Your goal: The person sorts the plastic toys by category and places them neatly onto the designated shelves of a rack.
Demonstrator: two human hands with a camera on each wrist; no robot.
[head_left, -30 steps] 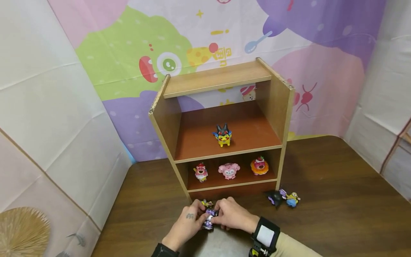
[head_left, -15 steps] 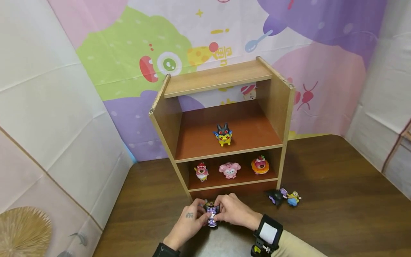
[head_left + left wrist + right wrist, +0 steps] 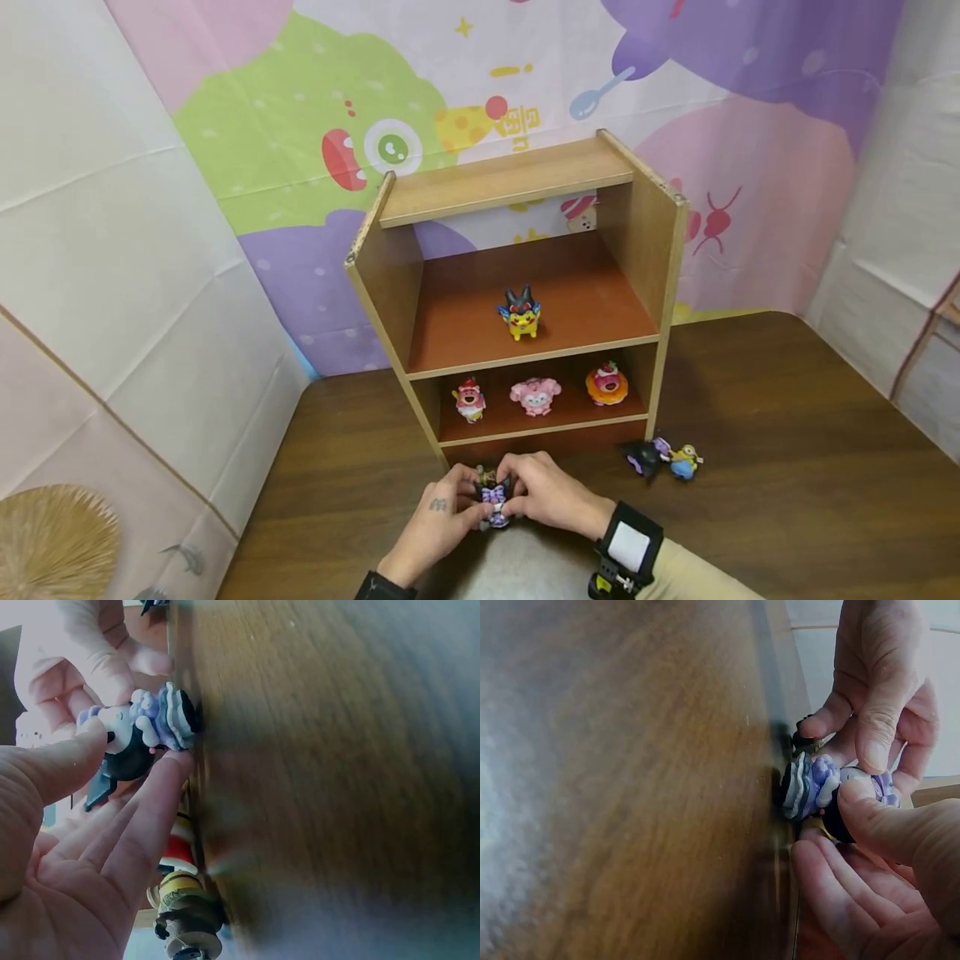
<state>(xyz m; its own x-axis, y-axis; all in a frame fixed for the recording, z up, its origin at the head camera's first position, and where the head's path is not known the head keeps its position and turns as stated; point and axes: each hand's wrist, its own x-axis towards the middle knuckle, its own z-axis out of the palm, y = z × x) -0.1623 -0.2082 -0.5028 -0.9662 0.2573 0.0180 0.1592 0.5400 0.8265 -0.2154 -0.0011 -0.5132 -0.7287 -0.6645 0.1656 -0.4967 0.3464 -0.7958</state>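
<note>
Both hands meet round a small purple, white and black figurine in front of the shelf unit. My left hand pinches it from the left, the thumb on its front. From the other side my right hand pinches it too, thumb also on the front. In the left wrist view the figurine is upright, its base at the tabletop; whether it bears fully on the wood I cannot tell. Just behind it, partly hidden by the fingers, is a yellow and brown figurine.
A wooden shelf unit stands behind the hands. On its upper shelf is a yellow figurine with black ears. The lower shelf holds three pink figurines. Right of the unit lie a black and purple figurine and a yellow and blue one.
The purple figurine has shifted slightly right and straightened from a tilt, its front now facing me more. Both hands have moved a little with it and kept their hold.
</note>
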